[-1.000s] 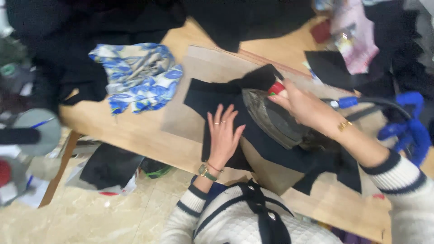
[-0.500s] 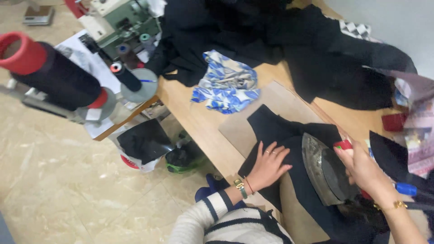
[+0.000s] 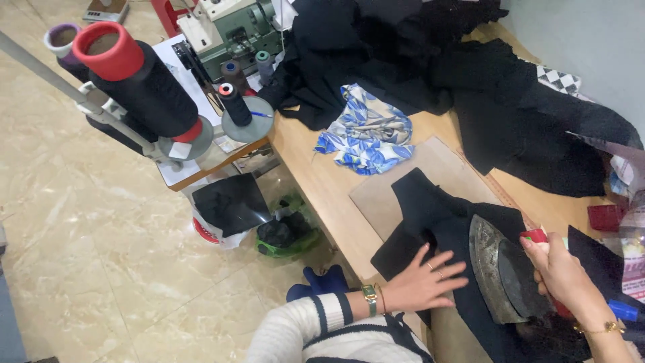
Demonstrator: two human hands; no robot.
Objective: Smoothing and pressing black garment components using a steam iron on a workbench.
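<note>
I press black cloth (image 3: 457, 228) flat on the table (image 3: 316, 175) with an iron (image 3: 500, 272).

My left hand (image 3: 423, 286) lies open, fingers spread, palm down on the cloth just left of the iron; my right hand (image 3: 561, 272) is closed around the iron's red handle (image 3: 535, 235), and the iron sits sole-down on the cloth. The cloth lies over a grey-brown board (image 3: 430, 168) that runs up and left from the iron. Beyond the board from the iron, a blue-and-white patterned fabric (image 3: 366, 131) is crumpled on the table, touching a big heap of black garments (image 3: 470, 81) that spreads across the far side. Far left of the iron, off the table's end, stand thread cones (image 3: 144, 87) and a green sewing machine (image 3: 232, 27). Below the table edge, left of the iron, a black bag (image 3: 228, 202) sits on the floor (image 3: 87, 255).
</note>
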